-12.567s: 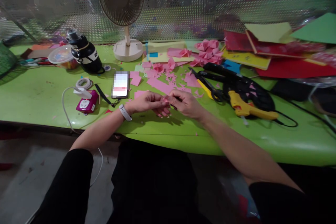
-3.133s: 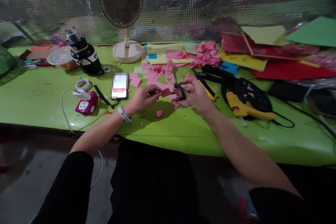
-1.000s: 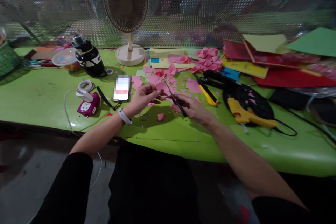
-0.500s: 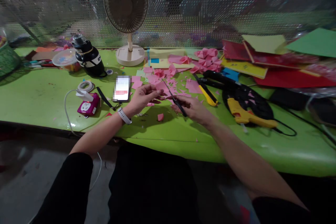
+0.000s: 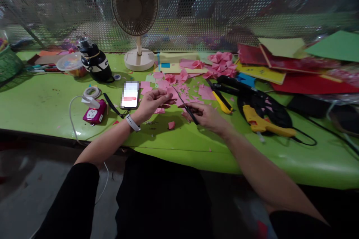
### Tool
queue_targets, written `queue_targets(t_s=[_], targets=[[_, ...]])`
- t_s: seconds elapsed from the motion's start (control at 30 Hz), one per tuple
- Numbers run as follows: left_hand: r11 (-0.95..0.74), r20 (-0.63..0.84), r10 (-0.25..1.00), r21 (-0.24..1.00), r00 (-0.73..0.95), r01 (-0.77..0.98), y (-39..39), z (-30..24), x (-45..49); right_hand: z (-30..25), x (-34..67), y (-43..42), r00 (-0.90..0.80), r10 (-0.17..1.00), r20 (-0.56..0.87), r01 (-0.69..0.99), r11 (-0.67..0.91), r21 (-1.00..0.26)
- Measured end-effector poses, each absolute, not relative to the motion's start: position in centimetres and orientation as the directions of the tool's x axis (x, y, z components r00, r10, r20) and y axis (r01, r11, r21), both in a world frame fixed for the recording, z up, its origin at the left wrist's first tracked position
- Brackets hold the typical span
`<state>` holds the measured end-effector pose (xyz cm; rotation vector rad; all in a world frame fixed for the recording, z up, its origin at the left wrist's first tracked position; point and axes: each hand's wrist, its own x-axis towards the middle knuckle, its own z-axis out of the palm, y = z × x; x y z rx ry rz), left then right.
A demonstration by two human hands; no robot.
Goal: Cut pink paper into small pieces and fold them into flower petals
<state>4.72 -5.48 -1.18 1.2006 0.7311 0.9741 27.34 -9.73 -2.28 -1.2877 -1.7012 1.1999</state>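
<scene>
My left hand (image 5: 156, 101) is closed in a pinch on a small piece of pink paper (image 5: 169, 91), just above the table. My right hand (image 5: 202, 115) grips a pair of scissors (image 5: 190, 114) by the dark handles, the blades pointing up and left beside the pink paper. Under and behind both hands lie many pink paper scraps (image 5: 183, 89) and folded pink paper flowers (image 5: 221, 63). One small folded pink piece (image 5: 171, 125) rests on the green table (image 5: 162, 143) in front of the hands.
A phone (image 5: 130, 95), purple power adapter (image 5: 94, 112), tape roll (image 5: 91, 92) and black bottle (image 5: 95, 61) stand left. At the back is a fan (image 5: 135, 5). To the right lie a yellow cutter (image 5: 222, 101), a yellow glue gun (image 5: 266, 125) and stacked coloured paper (image 5: 314, 82).
My left hand has shifted slightly left with the pink paper, widening the gap to the right hand. The scissors have moved a little to the left.
</scene>
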Motion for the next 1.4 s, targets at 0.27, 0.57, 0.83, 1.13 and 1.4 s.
queue_targets(t_s=[0.27,0.57,0.83,1.13,1.4], targets=[[0.082,0.028,0.889,0.972,0.456,-0.219,-5.4,-1.5,4.7,-2.1,27.2,-9.8,-0.300,0.954,-0.009,0.328,0.095,-0.940],[0.061,0.059,0.904,0.963,0.424,-0.263,-5.1,-1.6,4.5,-1.1,27.0,-10.1,-0.315,0.949,-0.026,0.321,0.081,-0.944],[0.080,0.011,0.866,0.984,0.501,-0.159,-5.3,-1.3,4.5,-1.0,27.3,-10.0,-0.337,0.940,-0.046,0.325,0.070,-0.943],[0.083,0.021,0.878,0.978,0.479,-0.194,-5.3,-1.4,4.6,-1.1,27.2,-10.3,-0.397,0.915,-0.069,0.316,0.066,-0.947],[0.065,0.042,0.881,0.976,0.472,-0.209,-5.5,-1.6,4.8,-1.1,27.3,-10.3,-0.398,0.913,-0.091,0.326,0.048,-0.944]])
